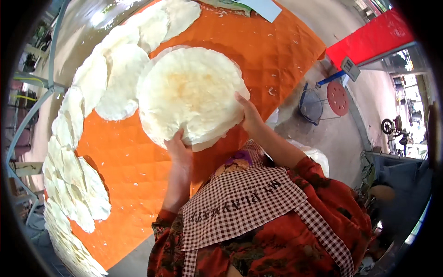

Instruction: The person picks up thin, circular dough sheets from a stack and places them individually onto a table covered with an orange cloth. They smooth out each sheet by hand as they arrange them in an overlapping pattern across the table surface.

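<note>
A stack of thin round flatbreads [191,94], pale with light brown patches on top, is held by its near edge above an orange cloth [124,171]. My left hand [179,147] grips the stack's near left edge, with the thumb on top. At the right edge, my right hand [249,113] pinches it in the same way. The fingers underneath are hidden by the bread. Just left of the stack lies a loose flatbread [122,83] on the cloth, partly over its neighbours.
Overlapping flatbreads [69,180] line the cloth's left side and far edge. Crumbs dot the orange cloth. A white sheet [260,7] lies at the far edge. Beyond the right edge, a standing fan [311,104] and a red panel [369,39] are on the floor side. Metal tubing [53,60] rises at left.
</note>
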The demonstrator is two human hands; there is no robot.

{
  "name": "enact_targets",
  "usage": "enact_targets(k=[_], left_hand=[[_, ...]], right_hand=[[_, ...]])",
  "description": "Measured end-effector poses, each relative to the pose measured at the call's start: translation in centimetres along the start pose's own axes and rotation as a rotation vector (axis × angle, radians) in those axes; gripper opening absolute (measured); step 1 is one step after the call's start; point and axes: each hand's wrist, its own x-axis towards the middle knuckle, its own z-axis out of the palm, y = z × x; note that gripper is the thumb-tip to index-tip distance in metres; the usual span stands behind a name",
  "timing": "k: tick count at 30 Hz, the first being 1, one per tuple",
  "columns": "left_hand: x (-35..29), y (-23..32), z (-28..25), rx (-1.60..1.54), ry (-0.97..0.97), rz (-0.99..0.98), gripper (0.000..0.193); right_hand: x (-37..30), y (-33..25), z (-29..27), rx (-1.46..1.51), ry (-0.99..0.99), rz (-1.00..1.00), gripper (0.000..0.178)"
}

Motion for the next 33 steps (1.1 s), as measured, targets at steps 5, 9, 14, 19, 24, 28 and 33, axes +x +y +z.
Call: enact_targets(k=[5,9,14,19,24,28,33], left_hand=[[-1.8,-0.9,-0.6,0.118,0.051,0.032,0.057],[-2.5,0.8,-0.4,0.028,-0.098,-0.004,0.040],[6.2,5.3,-5.0,0.149,-0.006,-0.177,0.050],[8.4,6.3,-3.9,0.418,-0.093,-0.163,0.046],[5.5,6.2,-6.4,0.264,-0.235,-0.197,0.043],[6.4,4.8,-7.5,0.256,-0.055,-0.325,0.044],[6.4,3.6,-6.5,0.372,0.014,-0.306,0.047]], right_hand=[[-0.8,-0.6,1.5,-0.214,0.026,-0.174,0.057],[-0.4,-1.8,-0.5,-0.306,0.001,-0.344,0.059],[1.1,-0.6,-4.8,-0.300,-0.039,-0.278,0.058],[0.0,-2.6,-2.5,-0.368,-0.012,-0.293,0.061],[1.8,-4.5,-4.2,-0.303,-0.264,-0.286,0.067],[4.2,-3.3,-4.9,-0.512,-0.081,-0.139,0.073],[6.0,0.0,-5.3,-0.608,0.094,-0.275,0.076]])
